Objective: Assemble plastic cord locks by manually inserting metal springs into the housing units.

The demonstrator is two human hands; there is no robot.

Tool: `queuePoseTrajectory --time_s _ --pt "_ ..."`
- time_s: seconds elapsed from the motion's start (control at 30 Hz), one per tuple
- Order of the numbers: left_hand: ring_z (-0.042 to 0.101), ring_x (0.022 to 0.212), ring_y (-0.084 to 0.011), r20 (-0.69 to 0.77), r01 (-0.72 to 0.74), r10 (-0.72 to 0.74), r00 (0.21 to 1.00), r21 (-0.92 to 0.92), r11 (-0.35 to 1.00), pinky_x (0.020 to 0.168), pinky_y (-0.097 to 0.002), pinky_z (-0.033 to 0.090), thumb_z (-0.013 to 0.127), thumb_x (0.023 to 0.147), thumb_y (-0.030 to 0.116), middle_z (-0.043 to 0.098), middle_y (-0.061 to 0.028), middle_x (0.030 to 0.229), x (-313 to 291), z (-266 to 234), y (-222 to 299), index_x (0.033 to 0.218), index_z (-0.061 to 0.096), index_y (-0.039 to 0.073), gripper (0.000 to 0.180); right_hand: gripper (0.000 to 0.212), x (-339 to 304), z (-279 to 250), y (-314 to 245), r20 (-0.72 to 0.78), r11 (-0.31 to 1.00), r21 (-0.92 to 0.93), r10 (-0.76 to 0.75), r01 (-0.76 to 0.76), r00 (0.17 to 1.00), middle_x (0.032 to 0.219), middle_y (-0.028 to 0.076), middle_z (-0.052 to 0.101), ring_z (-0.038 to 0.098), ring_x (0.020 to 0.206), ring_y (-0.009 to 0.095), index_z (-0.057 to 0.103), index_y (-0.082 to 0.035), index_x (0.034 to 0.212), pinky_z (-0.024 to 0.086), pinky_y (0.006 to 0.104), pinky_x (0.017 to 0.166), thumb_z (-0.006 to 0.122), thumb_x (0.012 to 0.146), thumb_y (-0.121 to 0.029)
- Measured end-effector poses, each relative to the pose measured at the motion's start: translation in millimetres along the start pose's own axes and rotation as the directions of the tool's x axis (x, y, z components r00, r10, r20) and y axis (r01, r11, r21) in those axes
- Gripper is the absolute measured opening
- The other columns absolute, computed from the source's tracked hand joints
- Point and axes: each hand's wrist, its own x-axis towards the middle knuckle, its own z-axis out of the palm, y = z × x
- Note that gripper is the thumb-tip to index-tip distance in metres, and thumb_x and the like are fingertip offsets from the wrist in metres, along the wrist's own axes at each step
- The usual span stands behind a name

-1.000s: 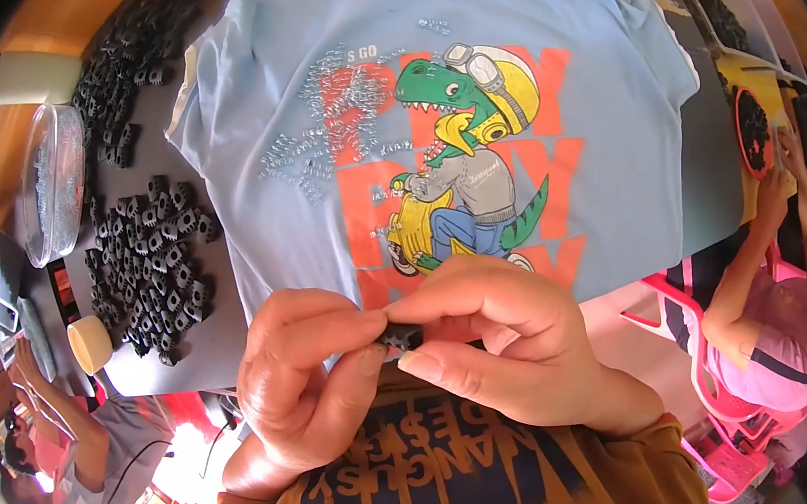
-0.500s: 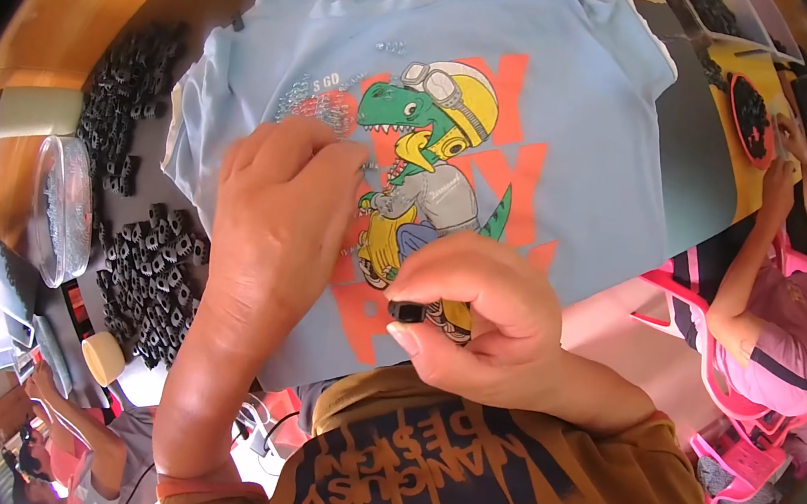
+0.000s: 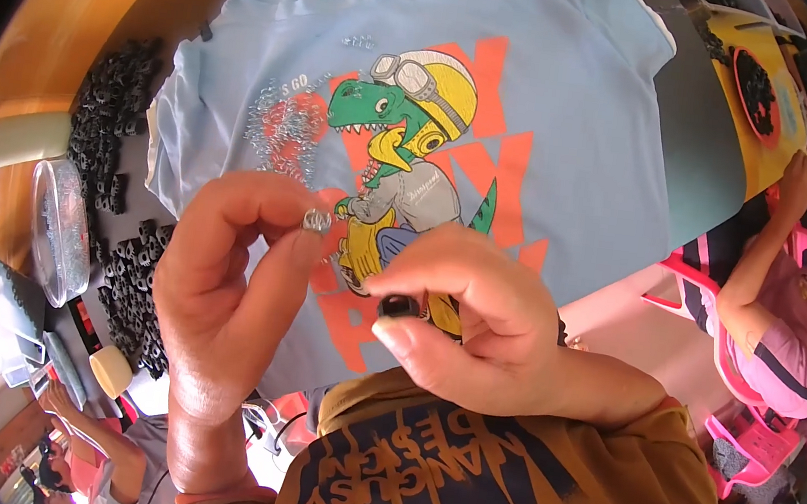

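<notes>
**Spring in the left hand, black piece in the right, above a dinosaur shirt**

Left hand (image 3: 229,281) raised over the desk (image 3: 76,51), thumb and forefinger pinched narrow on a small metal spring (image 3: 316,220), held at the fingertips just in front of the shirt's print. Right hand (image 3: 475,326) just beside it, lower and to the right, fingers curled close around a small black piece (image 3: 399,305), gripped between thumb and forefinger with its dark end showing. Spring and black piece near each other but apart, not touching.

Beneath both hands, a light blue T-shirt (image 3: 581,123) spread flat, printed with a green dinosaur in a yellow helmet and goggles on an orange ground. On the shirt, left of the dinosaur's head, a loose heap of springs (image 3: 283,121), silver and tangled. Along the shirt's left edge, on the dark surface, scattered black parts (image 3: 113,116) in two clusters, one higher, one lower near the left wrist. Further left, a clear plastic container (image 3: 59,225) lying by a pale cylinder (image 3: 24,140). At far right, another person in a pink top (image 3: 797,331), seated on a pink chair (image 3: 744,435), well apart from the hands.
</notes>
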Motion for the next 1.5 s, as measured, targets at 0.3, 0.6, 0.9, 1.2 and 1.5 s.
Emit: queuePoseTrajectory --time_s 0.3,0.6,0.9,1.2,1.5 --pt "0.06 0.075 -0.0201 0.02 -0.254 0.258 0.966 0.279 0.926 0.067 -0.028 0.046 0.064 0.068 -0.012 0.062 -0.0101 0.083 -13.3 -3.0 -5.1 0.086 0.06 -0.001 0.021 0.024 6.7 3.2 -10.6 -0.014 0.965 0.218 0.156 -0.149 0.988 0.092 0.008 0.058 0.051 0.069 0.006 0.055 0.006 0.113 0.038 0.0218 0.059 0.056 0.089 0.001" --pt "0.06 0.069 -0.0203 0.077 -0.267 0.255 0.964 0.259 0.928 0.061 -0.0274 0.047 0.066 0.072 -0.007 0.063 -0.0105 0.081 -19.7 -4.2 -2.7 0.087 0.061 -0.001 0.017 0.011 17.2 -3.1 -22.2 0.036 0.984 -0.036 0.173 -0.172 0.984 0.08 0.004 0.062 0.053 0.064 0.007 0.064 0.002 0.094 0.039 0.0215 0.054 0.065 0.084 -0.003" --pt "0.052 0.062 -0.0086 0.112 0.379 -0.366 0.924 -0.403 0.833 0.058 -0.02 0.041 0.061 0.087 0.013 0.058 -0.006 0.078 -21.0 2.5 8.9 0.097 0.053 -0.006 0.023 0.009 22.1 -7.2 -14.8 0.072 0.934 -0.342 -0.079 0.099 0.994 0.076 0.004 0.061 0.055 0.063 0.008 0.064 0.001 0.091 0.039 0.0215 0.048 0.066 0.082 -0.001" --pt "0.054 0.068 -0.0118 -0.007 -0.157 0.157 0.988 -0.017 0.987 0.061 -0.025 0.043 0.063 0.081 -0.004 0.06 -0.0068 0.082 -22.7 1.0 -12.9 0.098 0.059 -0.003 0.017 0.007 24.1 -8.0 -20.5 0.052 0.981 -0.084 0.18 -0.176 0.982 0.078 0.004 0.059 0.049 0.061 0.006 0.063 0.002 0.091 0.037 0.021 0.053 0.062 0.087 -0.003" --pt "0.046 0.063 -0.0084 -0.089 0.047 -0.049 0.995 -0.023 0.999 0.062 -0.0218 0.037 0.053 0.092 0.019 0.052 -0.0036 0.078 -26.4 6.9 0.1 0.091 0.056 -0.003 0.022 0.013 27.3 -4.1 -16.5 0.071 0.941 -0.328 -0.065 0.085 0.995 0.076 0.004 0.06 0.053 0.061 0.01 0.064 0.001 0.093 0.039 0.0218 0.048 0.066 0.08 0.001"
